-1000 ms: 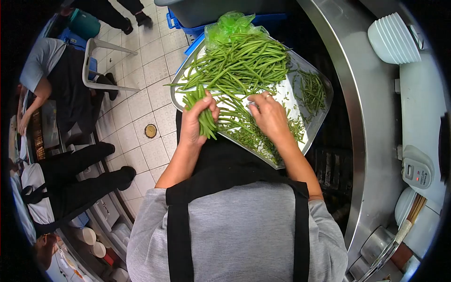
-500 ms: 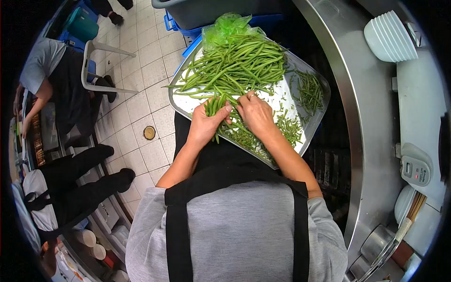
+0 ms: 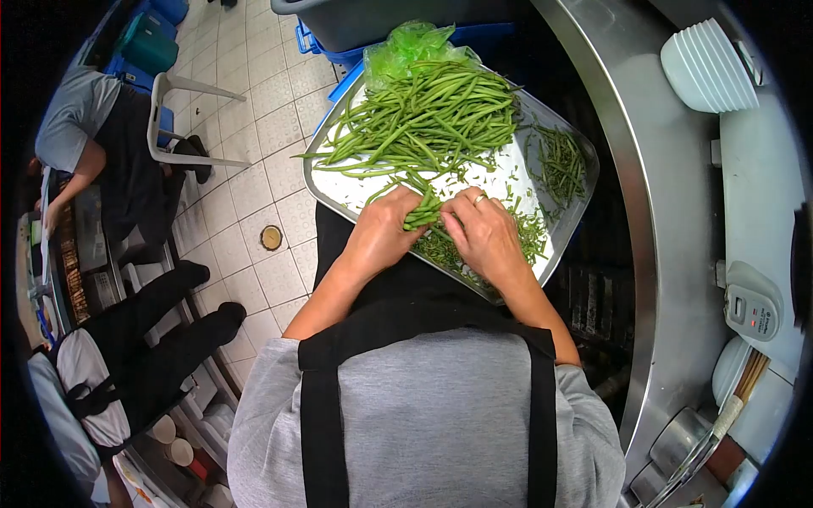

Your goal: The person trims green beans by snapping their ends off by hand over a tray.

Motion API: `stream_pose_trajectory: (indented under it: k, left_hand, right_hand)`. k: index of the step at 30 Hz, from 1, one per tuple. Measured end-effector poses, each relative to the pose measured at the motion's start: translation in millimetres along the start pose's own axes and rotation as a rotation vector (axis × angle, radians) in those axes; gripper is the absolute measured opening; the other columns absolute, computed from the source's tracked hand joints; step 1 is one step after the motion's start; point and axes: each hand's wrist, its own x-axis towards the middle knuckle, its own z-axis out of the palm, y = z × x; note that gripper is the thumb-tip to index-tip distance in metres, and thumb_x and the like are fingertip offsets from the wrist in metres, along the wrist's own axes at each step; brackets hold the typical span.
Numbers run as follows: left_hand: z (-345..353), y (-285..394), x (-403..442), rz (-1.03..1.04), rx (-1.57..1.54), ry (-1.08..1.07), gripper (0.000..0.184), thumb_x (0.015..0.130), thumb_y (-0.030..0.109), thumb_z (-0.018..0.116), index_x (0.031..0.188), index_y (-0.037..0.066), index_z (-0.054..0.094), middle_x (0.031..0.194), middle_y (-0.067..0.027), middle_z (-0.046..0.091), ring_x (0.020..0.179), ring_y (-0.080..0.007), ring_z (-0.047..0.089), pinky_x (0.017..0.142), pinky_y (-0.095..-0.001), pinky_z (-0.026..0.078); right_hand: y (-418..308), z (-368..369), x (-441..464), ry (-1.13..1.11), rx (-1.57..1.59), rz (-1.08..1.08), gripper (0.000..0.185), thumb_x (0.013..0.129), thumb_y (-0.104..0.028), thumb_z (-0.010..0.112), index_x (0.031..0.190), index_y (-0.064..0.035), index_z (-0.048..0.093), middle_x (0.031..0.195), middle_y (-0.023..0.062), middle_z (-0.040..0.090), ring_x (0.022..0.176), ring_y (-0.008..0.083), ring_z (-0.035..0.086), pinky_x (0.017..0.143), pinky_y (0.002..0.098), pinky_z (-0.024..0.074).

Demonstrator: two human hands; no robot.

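My left hand (image 3: 383,233) is closed around a small bunch of green beans (image 3: 423,210), whose ends stick out toward the right. Close against those ends, my right hand (image 3: 484,235) has its thumb and fingers pinched together at the bean tips. Both hands are over the near side of a metal tray (image 3: 588,184). A large heap of green beans (image 3: 432,114) covers the tray's far part. Snipped bean ends (image 3: 529,233) are scattered below and right of my right hand. Another small pile of trimmings (image 3: 559,165) lies in the tray's right corner.
A green plastic bag (image 3: 411,52) lies at the tray's far edge, before a grey tub (image 3: 373,25). To the right runs a steel counter (image 3: 677,212) with stacked white bowls (image 3: 707,68). A white chair (image 3: 157,127) and two people stand at the left.
My left hand has turned and shifted right and nearer to me, so the bean bunch now points rightward. My right hand has also drawn back and right, staying at the bunch's ends.
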Motion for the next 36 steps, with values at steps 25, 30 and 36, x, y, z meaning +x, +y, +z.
stream_pose_trajectory:
  k: [25, 30, 36]
  left_hand:
    - [-7.0, 9.1, -1.8, -0.450, -1.002, 0.193, 0.018, 0.086, 0.015, 0.067, 0.094, 0.000, 0.064, 0.070, -0.0013, 0.059, 0.058, -0.0082, 0.053, 0.054, -0.0219, 0.042]
    - [-4.2, 9.0, -1.6, -0.402, -1.026, 0.246, 0.018, 0.085, 0.015, 0.068, 0.094, 0.000, 0.064, 0.072, -0.0018, 0.059, 0.058, -0.0081, 0.053, 0.054, -0.0215, 0.041]
    - [-3.1, 16.6, -5.2, -0.319, -0.966, 0.172, 0.018, 0.085, 0.014, 0.068, 0.094, 0.000, 0.062, 0.072, -0.0025, 0.059, 0.059, -0.0088, 0.054, 0.055, -0.0218, 0.043]
  right_hand:
    - [5.3, 2.4, -7.0, -0.232, 0.530, 0.267, 0.013, 0.087, -0.012, 0.060, 0.091, -0.0001, 0.064, 0.077, 0.0075, 0.061, 0.070, 0.0180, 0.058, 0.064, 0.0310, 0.0450]
    - [11.0, -11.8, -7.0, -0.249, 0.613, 0.445, 0.012, 0.087, -0.012, 0.060, 0.086, -0.0011, 0.065, 0.073, 0.0028, 0.058, 0.064, 0.0103, 0.052, 0.059, 0.0265, 0.0417]
    - [15.3, -9.8, -11.0, -0.030, 0.588, 0.410, 0.008, 0.084, -0.005, 0.056, 0.080, -0.0011, 0.061, 0.071, -0.0006, 0.055, 0.064, 0.0061, 0.047, 0.058, 0.0217, 0.0384]
